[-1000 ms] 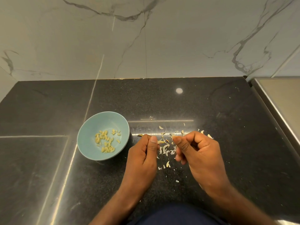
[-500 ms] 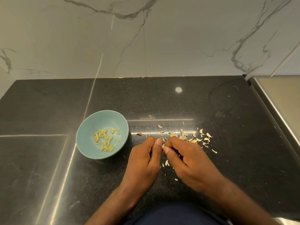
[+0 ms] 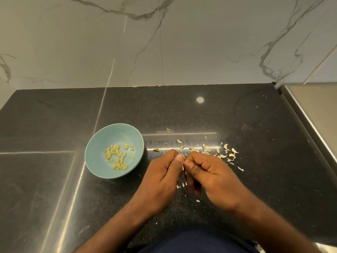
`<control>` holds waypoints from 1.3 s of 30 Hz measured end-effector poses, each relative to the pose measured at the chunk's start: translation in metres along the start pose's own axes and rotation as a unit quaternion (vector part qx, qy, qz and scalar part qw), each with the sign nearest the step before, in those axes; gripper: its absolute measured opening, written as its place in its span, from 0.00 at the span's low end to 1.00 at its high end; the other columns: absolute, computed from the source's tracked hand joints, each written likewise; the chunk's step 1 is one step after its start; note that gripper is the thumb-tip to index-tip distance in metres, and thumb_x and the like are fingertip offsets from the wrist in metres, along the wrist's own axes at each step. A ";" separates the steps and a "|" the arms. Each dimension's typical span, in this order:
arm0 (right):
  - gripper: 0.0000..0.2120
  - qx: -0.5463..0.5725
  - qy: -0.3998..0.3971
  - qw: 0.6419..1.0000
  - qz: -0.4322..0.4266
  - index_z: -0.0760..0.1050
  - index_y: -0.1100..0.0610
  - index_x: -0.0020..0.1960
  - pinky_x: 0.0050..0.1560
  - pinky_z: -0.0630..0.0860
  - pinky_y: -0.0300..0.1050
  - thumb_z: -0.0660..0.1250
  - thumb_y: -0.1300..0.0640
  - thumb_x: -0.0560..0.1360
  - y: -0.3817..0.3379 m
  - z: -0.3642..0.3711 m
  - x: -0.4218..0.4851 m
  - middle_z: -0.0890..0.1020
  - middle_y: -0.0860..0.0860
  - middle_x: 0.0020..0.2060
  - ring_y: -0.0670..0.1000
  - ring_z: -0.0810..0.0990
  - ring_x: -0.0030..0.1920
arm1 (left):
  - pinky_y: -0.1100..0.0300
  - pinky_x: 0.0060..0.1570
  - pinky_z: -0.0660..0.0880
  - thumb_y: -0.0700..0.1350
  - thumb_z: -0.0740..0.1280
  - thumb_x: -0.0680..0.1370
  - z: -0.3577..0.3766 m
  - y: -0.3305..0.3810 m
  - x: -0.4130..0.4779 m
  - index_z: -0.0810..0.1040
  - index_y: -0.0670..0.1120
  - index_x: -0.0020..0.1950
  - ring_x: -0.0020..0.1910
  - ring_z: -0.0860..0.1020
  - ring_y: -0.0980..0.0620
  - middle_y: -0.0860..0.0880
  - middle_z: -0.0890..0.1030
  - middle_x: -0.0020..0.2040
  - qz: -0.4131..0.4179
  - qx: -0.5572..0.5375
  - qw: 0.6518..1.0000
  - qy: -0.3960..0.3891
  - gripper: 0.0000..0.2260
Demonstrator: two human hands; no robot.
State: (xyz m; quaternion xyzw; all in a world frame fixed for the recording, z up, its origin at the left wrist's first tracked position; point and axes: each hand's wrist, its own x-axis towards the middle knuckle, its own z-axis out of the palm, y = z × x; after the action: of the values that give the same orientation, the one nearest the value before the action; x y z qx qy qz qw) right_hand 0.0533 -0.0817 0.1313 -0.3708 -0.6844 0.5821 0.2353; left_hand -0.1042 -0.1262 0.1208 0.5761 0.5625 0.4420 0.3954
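Note:
A light blue bowl (image 3: pixel 102 143) stands on the black counter, left of my hands, with several pale peeled seeds (image 3: pixel 117 157) in it. My left hand (image 3: pixel 162 176) and my right hand (image 3: pixel 213 177) meet thumb to thumb above the counter, fingers curled. They pinch a small seed between the thumb tips; the seed itself is almost hidden. Bits of pale shell (image 3: pixel 226 152) lie scattered on the counter beyond and to the right of my hands, and a few under them.
The black stone counter (image 3: pixel 200 114) ends at a marble wall (image 3: pixel 164 42) behind. A steel surface (image 3: pixel 313 114) borders the counter at the right. A dark blue garment (image 3: pixel 197 241) shows at the bottom edge.
My right hand moved left and its thumb now meets the left thumb. The shell bits at the right, covered a second ago, are in sight.

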 end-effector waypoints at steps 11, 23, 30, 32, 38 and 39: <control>0.05 -0.287 0.107 0.929 -0.210 0.74 0.51 0.51 0.35 0.68 0.33 0.59 0.53 0.83 0.012 0.003 0.005 0.73 0.41 0.39 0.41 0.70 0.35 | 0.66 0.26 0.62 0.56 0.57 0.79 -0.003 0.018 -0.001 0.69 0.44 0.37 0.24 0.63 0.57 0.50 0.65 0.27 -0.173 -0.193 0.965 -0.029 0.18; 0.22 0.162 0.093 0.976 0.113 0.67 0.51 0.32 0.26 0.68 0.44 0.55 0.52 0.85 -0.009 0.022 0.000 0.71 0.51 0.24 0.50 0.72 0.23 | 0.72 0.31 0.64 0.58 0.53 0.83 0.011 -0.002 -0.003 0.66 0.59 0.38 0.30 0.73 0.61 0.63 0.74 0.34 0.084 0.133 0.984 0.081 0.14; 0.22 0.255 0.046 0.955 0.145 0.69 0.52 0.30 0.24 0.66 0.41 0.58 0.49 0.83 -0.012 0.016 0.001 0.70 0.52 0.23 0.51 0.71 0.22 | 0.67 0.29 0.67 0.60 0.50 0.84 0.015 -0.003 -0.005 0.69 0.55 0.42 0.30 0.72 0.60 0.62 0.70 0.31 0.088 0.138 0.979 0.123 0.16; 0.19 0.172 0.044 0.982 0.065 0.73 0.50 0.33 0.28 0.72 0.43 0.59 0.47 0.81 -0.010 0.014 0.003 0.74 0.50 0.26 0.50 0.75 0.26 | 0.72 0.30 0.68 0.52 0.54 0.84 0.016 0.004 -0.004 0.70 0.51 0.39 0.28 0.74 0.61 0.60 0.74 0.30 0.057 0.015 0.992 0.108 0.16; 0.11 -0.107 0.135 0.973 -0.156 0.79 0.54 0.46 0.36 0.75 0.52 0.63 0.50 0.82 0.012 0.004 0.006 0.79 0.47 0.34 0.52 0.77 0.34 | 0.66 0.26 0.60 0.54 0.57 0.80 0.013 0.020 -0.003 0.69 0.45 0.37 0.24 0.62 0.57 0.52 0.65 0.27 -0.189 -0.292 0.937 0.025 0.16; 0.10 -0.128 0.148 0.966 -0.171 0.80 0.54 0.46 0.37 0.75 0.51 0.63 0.51 0.81 0.014 0.003 0.007 0.80 0.46 0.36 0.51 0.78 0.36 | 0.65 0.26 0.57 0.53 0.58 0.81 0.013 0.022 -0.003 0.68 0.46 0.37 0.24 0.61 0.57 0.52 0.64 0.27 -0.211 -0.318 0.924 0.018 0.16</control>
State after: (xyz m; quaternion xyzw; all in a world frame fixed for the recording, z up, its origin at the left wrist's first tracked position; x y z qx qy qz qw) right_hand 0.0503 -0.0774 0.1167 -0.3572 -0.7638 0.3795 0.3808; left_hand -0.0850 -0.1299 0.1376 0.2805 0.5082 0.5146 0.6311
